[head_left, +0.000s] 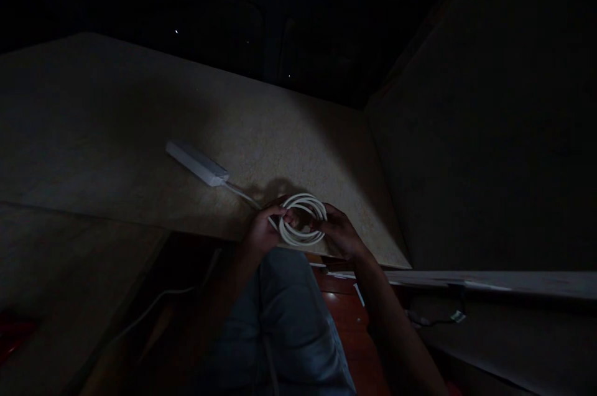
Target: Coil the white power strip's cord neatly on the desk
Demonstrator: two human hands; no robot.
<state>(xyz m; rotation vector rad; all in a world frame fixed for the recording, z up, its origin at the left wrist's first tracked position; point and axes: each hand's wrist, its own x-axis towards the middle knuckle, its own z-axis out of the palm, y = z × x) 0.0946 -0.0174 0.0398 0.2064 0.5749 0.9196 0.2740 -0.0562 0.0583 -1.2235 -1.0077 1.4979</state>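
Here, two hands (264,230), one coil (298,239), one power strip (196,161).

Cable coil (302,240) sits between left hand (264,231) and right hand (342,235) below frame center, power strip (196,163) lies on tabletop (280,128) at center left, legs (298,315) at bottom center

No text is readable, the white tag (458,316) on the dark cable (436,323) being too small to decipher.

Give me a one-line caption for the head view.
Left hand and right hand hold a coiled white cable leading to what looks like a power strip on a dim counter.
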